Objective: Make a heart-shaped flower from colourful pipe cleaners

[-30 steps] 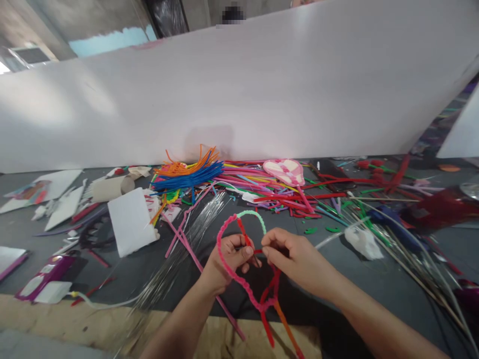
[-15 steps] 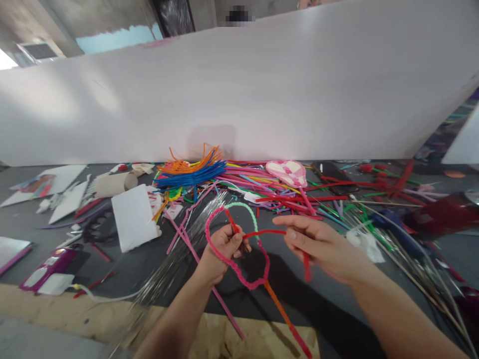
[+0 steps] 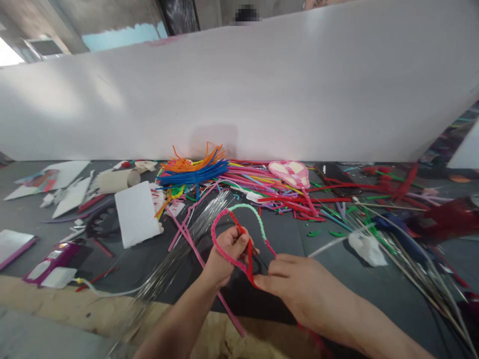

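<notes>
A loop of twisted pipe cleaners [image 3: 214, 232], pink with a mint green stretch at the top right, surrounds the fingers of my left hand [image 3: 228, 252]. That hand is closed, pinching a red pipe cleaner [image 3: 250, 257] between thumb and fingers inside the loop. From there the red strand runs down to the loop's lower side. My right hand [image 3: 299, 281] is closed there, its fingertips pressing the red strand by the pink edge. It covers the loop's lower right part. A blurred red end shows beneath my right wrist.
Behind lie an orange and blue pipe cleaner bundle [image 3: 196, 172], pink stems and a heart-shaped piece [image 3: 290, 173]. Thin wires [image 3: 179, 249] and a white card [image 3: 137, 214] are at left, with a purple glue gun [image 3: 52, 262]. A white board [image 3: 239, 99] stands across the back.
My right hand has moved left and down, bringing the red pipe cleaner from stretched out sideways to the loop's lower side. The orange and red tail below the loop is now mostly hidden.
</notes>
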Tool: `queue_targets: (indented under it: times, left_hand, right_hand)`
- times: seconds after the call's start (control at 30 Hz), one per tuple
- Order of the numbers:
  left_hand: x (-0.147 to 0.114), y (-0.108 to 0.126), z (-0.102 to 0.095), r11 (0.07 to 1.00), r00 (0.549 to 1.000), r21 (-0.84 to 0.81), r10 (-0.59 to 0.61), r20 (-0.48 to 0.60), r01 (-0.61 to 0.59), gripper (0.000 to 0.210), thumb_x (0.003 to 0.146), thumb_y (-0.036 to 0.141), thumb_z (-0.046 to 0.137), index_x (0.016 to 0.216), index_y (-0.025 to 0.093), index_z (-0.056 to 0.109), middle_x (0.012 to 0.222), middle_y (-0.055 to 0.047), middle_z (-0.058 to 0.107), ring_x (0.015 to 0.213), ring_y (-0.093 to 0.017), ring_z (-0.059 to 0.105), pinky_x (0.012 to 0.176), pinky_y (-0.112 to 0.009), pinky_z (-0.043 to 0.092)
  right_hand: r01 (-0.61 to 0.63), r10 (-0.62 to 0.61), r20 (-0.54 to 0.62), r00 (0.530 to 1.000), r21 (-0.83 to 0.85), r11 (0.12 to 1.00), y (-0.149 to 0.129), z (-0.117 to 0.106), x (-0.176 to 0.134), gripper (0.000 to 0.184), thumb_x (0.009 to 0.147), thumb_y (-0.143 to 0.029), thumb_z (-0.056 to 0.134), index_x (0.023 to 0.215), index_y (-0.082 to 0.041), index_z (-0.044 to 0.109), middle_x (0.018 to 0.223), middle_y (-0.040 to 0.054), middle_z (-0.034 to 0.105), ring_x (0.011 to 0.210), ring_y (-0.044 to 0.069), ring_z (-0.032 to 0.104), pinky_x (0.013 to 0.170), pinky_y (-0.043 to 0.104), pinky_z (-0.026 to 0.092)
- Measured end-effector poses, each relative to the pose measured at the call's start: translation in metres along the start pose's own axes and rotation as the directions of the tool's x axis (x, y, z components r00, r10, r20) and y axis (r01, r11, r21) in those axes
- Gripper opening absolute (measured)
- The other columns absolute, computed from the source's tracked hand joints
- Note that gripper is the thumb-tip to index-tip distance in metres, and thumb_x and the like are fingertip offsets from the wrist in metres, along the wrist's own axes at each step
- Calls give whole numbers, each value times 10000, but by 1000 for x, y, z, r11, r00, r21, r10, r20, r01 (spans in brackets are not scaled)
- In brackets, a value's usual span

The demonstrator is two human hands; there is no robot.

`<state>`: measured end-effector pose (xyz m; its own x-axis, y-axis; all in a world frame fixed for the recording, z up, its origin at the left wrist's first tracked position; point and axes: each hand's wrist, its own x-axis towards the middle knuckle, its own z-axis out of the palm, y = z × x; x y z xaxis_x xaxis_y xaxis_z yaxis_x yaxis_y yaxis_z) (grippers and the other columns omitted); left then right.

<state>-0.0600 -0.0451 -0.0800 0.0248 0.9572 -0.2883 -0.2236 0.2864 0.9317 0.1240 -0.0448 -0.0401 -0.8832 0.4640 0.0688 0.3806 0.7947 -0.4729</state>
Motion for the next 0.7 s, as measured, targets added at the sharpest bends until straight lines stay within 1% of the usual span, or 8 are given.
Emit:
queue_targets:
  times: [0.07, 0.2, 0.27, 0.37, 0.47, 0.57, 0.63, 0.7]
  left_hand:
    - [0, -2, 0, 1000, 1000, 10, 2, 16, -2, 283, 747, 409, 641, 757, 163, 502, 597, 10, 602, 535, -106, 566, 468, -183, 386]
    - [0, -4, 0, 1000, 999, 5, -5, 43, 4, 262, 750, 384, 648, 740, 152, 525, 572, 23, 579, 494, -81, 512, 482, -184, 378]
    - [-1, -3, 2, 999, 998, -46, -23, 52, 25, 268, 733, 376, 668, 728, 148, 527, 568, 32, 560, 484, -73, 491, 480, -183, 371]
    - [-3, 0, 5, 990, 997, -133, -47, 63, 55, 279, 691, 350, 712, 706, 139, 530, 565, 42, 540, 479, -59, 473, 481, -175, 361]
    - [-3, 0, 6, 983, 996, -169, -56, 69, 67, 275, 685, 335, 721, 709, 138, 531, 573, 34, 558, 489, -63, 489, 499, -178, 377]
    - [-3, -1, 4, 985, 997, -167, -40, 62, 50, 263, 704, 337, 709, 750, 144, 536, 623, 7, 599, 553, -93, 544, 554, -200, 418]
    - [-4, 0, 2, 985, 999, -169, -20, 50, 28, 261, 708, 340, 706, 768, 149, 539, 647, -5, 612, 589, -112, 567, 585, -218, 435]
    - [-4, 3, 2, 982, 999, -187, -1, 41, 9, 255, 706, 338, 708, 770, 153, 543, 654, -10, 616, 614, -125, 577, 611, -233, 443]
  right_hand:
    - [-43, 43, -13, 999, 8, 999, -1, 0, -1, 341, 796, -47, 477, 1038, -240, 620, 763, 11, 639, 709, 143, 552, 661, 232, 409]
    - [-126, 167, -189, 968, 212, 969, -1, -6, -2, 269, 879, -92, 399, 956, -202, 632, 841, 32, 626, 751, 121, 575, 687, 210, 440]
    - [-92, 174, -273, 946, 288, 953, -1, -7, -2, 259, 891, -115, 394, 953, -199, 632, 905, 43, 604, 774, 108, 579, 695, 196, 452]
    - [-11, 122, -357, 926, 297, 955, 0, -2, 1, 266, 885, -107, 398, 966, -200, 634, 921, 43, 586, 780, 95, 572, 682, 177, 458]
    - [31, 48, -336, 941, 226, 974, 0, 8, 6, 281, 877, -76, 395, 951, -195, 639, 919, 34, 611, 774, 91, 560, 701, 174, 457]
    - [45, -34, -263, 964, 38, 998, 1, 15, 7, 210, 843, -83, 481, 880, -203, 649, 864, 30, 635, 846, 144, 532, 797, 264, 443]
    - [24, -33, -231, 972, -42, 999, 2, 13, 6, 172, 811, -92, 529, 842, -207, 653, 876, 46, 630, 922, 193, 495, 841, 340, 424]
    - [4, -6, -215, 977, -8, 1000, 5, 5, 4, 211, 816, -80, 507, 889, -212, 654, 937, 62, 617, 961, 206, 471, 850, 361, 426]
